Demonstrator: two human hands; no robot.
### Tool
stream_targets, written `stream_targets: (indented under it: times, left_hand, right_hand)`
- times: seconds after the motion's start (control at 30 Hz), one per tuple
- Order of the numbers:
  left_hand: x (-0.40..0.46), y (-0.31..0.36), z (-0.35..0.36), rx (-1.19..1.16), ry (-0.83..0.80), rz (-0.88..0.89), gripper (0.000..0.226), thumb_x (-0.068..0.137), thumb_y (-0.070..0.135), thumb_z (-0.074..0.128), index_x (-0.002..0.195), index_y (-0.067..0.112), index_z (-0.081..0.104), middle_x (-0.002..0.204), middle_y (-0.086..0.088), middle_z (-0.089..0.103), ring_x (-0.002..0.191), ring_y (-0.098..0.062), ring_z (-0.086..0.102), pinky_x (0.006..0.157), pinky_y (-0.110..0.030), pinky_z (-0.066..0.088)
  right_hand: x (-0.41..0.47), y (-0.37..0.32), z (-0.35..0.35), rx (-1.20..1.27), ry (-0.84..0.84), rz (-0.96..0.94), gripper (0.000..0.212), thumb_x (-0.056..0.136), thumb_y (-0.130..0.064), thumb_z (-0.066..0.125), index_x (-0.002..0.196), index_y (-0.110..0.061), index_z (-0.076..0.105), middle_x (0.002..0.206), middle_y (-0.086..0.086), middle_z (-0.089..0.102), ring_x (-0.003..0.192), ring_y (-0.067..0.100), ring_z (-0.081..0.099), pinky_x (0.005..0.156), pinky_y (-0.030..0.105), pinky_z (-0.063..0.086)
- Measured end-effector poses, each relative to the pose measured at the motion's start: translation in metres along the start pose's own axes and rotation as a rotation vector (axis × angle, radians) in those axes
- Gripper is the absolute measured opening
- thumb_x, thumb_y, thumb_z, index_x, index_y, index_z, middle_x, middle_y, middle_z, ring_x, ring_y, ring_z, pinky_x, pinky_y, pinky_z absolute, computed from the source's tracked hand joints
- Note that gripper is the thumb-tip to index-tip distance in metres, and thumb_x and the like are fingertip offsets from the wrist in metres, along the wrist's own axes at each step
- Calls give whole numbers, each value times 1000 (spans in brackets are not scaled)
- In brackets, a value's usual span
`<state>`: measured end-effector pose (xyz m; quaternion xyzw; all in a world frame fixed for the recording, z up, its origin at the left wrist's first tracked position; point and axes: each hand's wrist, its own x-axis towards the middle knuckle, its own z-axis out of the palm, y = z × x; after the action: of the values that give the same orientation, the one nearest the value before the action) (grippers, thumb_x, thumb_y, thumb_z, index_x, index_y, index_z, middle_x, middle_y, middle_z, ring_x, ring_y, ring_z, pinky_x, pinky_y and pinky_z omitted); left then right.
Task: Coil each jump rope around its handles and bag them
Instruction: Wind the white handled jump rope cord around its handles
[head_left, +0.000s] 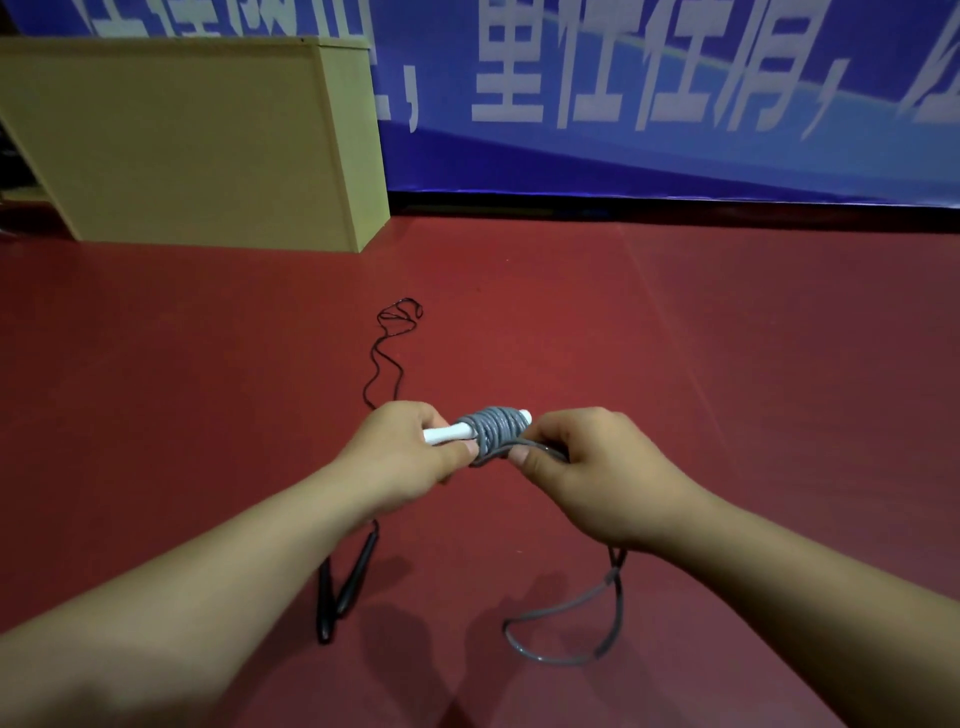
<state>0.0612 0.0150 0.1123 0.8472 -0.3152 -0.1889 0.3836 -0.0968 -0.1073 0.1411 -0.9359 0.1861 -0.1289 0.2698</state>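
Two bare forearms are reaching in from the 7 and 5 o'clock corners, meeting just below the middle of the view. The left hand (402, 457) is curling its fingers and thumb round the white handles (451, 432), which are lying level and pointing toward 3 o'clock. The grey rope (498, 430) is sitting in tight turns round the right half of those handles, with only a white tip poking out past the coil. The right hand (592, 467) is pinching the grey strand between thumb and curled fingers, touching the coil at its 5 o'clock edge. From under that hand the loose tail (566, 623) of the rope is hanging down and lying in an open loop on the red floor (727, 364) toward 5 o'clock.

A second rope is lying on the floor: its two black handles (345, 587) are resting side by side at 7 o'clock, partly hidden by the left forearm, and its thin black cord (387, 353) is snaking away toward 12 o'clock, ending in a small tangle well apart from the hands.

A pale yellow cabinet (197, 145) is standing at 10 o'clock, and a blue banner (675, 104) with large white characters is running along the far wall from 12 to 2 o'clock.
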Motion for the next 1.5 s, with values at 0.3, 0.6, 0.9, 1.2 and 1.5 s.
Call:
stream_targets:
  times: [0.3, 0.6, 0.9, 1.2, 1.5]
  left_hand:
    - [-16, 14, -3, 217, -307, 216, 15, 84, 36, 73, 79, 23, 68, 68, 3, 70, 54, -8, 52, 55, -26, 41]
    - [-25, 22, -3, 393, -425, 302, 18, 88, 34, 63, 86, 16, 65, 79, -7, 68, 61, -16, 51, 59, -32, 43]
    - [-24, 23, -3, 356, -426, 275, 16, 87, 39, 65, 86, 23, 66, 76, -2, 68, 58, -12, 51, 58, -32, 44]
    - [-32, 33, 0, 286, -631, 381, 6, 88, 29, 67, 91, 23, 66, 67, 10, 54, 59, -7, 46, 60, -28, 39]
    - [-38, 40, -12, -237, -809, 266, 14, 87, 17, 64, 97, 7, 64, 82, -5, 63, 78, -17, 59, 80, -37, 47]
  right_hand:
    - [0, 10, -17, -8, 50, 29, 14, 89, -34, 64, 85, -25, 74, 73, -7, 70, 69, 7, 62, 61, 19, 42]
    - [-5, 7, -15, -15, 11, -17, 13, 88, -34, 66, 84, -24, 75, 67, -14, 64, 64, -5, 57, 58, 10, 39]
    - [-7, 1, -23, -28, 29, -39, 14, 88, -36, 66, 83, -25, 75, 72, -10, 70, 69, 4, 60, 58, 13, 39]
    - [-3, 16, -23, -63, -55, 14, 23, 76, -48, 75, 69, -29, 66, 61, -10, 61, 60, -4, 55, 54, 14, 40]
    - [-1, 28, -38, 444, -216, 162, 32, 66, -40, 77, 76, -10, 71, 63, -1, 61, 56, 4, 50, 55, 16, 43]
